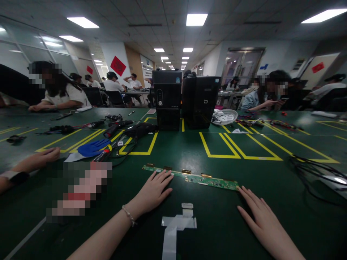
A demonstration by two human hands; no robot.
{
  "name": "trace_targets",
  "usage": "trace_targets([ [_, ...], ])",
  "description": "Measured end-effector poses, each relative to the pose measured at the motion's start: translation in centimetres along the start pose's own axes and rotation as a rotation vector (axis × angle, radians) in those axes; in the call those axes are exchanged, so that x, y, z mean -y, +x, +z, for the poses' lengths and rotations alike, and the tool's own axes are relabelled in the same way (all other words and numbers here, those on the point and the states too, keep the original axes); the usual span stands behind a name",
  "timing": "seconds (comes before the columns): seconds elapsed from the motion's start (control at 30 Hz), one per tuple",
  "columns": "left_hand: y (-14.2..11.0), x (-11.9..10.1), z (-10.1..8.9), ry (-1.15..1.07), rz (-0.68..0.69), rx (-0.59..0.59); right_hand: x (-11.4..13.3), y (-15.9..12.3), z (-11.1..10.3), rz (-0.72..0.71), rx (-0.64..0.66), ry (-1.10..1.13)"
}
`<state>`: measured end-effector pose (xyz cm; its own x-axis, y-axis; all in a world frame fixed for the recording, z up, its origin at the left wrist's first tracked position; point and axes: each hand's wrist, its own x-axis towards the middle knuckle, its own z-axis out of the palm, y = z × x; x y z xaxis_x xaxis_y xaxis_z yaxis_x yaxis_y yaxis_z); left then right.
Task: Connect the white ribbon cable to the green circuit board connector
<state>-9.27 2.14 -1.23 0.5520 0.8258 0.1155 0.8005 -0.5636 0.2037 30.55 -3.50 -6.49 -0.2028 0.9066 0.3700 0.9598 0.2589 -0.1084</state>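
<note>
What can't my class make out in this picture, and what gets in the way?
All in the head view:
Part of the green circuit board's near edge: covered by fingers of the left hand.
Print on the green circuit board: too small.
Near end of the white strip: cut off by the bottom edge.
Detail inside the pixelated patch: masked by blocks.

Left grip (151,189); right grip (258,213); both palm-down

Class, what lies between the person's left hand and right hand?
The head view shows the green circuit board stretching between the left hand and the right hand, with whitish, tape-like strips on the green tabletop nearer the camera.
</note>
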Motion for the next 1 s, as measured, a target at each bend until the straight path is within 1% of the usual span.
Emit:
trace_targets([
  [0.23, -1.0, 0.4, 0.3, 0.06, -0.11, 0.035, -0.1, 0.0, 0.1, -0.036, -0.016, -0.013],
  [0.33, -1.2, 0.3, -0.2, 0.098, -0.181, 0.051, -0.4, -0.1, 0.5, -0.055, -0.044, -0.017],
  [0.47, -1.4, -0.2, -1.2, 0.097, -0.264, 0.106, -0.5, -0.2, 0.6, -0.058, -0.041, -0.026],
  [0.6, -1.7, -0.2, -1.3, 0.092, -0.305, 0.123, -0.4, -0.1, 0.4, -0.041, -0.018, -0.015],
  [0.7, -1.9, -0.1, -1.2, 0.104, -0.324, 0.144, -0.6, 0.0, -0.1, -0.044, 0.034, 0.01],
  [0.83, -2.0, -0.3, -1.4, 0.116, -0.331, 0.148, -1.4, 0.8, -1.8, -0.049, 0.199, 0.055],
  [0.9, -1.9, -0.4, -1.4, 0.116, -0.328, 0.146, -1.5, 2.1, -3.1, -0.05, 0.274, 0.088],
  [1.0, -1.9, 0.0, -0.9, 0.117, -0.31, 0.113, -1.0, 5.4, -4.9, -0.113, 0.314, 0.197],
])
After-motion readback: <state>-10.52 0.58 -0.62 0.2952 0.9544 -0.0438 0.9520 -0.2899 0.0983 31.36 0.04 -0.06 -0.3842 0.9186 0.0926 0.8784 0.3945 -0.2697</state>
